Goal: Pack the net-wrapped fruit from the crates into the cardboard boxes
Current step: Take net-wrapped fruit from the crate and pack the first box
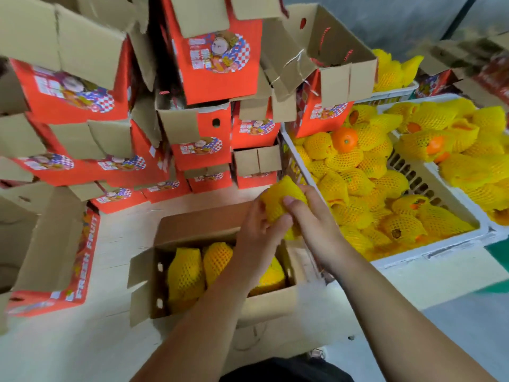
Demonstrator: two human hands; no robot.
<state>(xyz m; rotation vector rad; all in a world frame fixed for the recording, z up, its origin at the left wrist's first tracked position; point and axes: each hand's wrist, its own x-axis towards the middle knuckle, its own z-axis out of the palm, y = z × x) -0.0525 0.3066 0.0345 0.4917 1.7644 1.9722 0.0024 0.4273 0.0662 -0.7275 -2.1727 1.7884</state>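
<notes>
Both hands hold one fruit in yellow foam net (278, 199) above the far right corner of the open cardboard box (168, 235). My left hand (257, 230) grips it from the left and below. My right hand (311, 216) curls round it from the right, thumb on top. Inside the box lie net-wrapped fruits (187, 274), at least three, partly hidden by my left forearm. To the right stands a white plastic crate (429, 246) heaped with net-wrapped oranges (358, 183).
A second white crate (454, 186) of wrapped fruit adjoins at the far right, a third sits behind. Stacked red-and-brown gift boxes (203, 150) with open flaps fill the back and left. One open box (52, 260) stands at the left on the pale tabletop (82, 346).
</notes>
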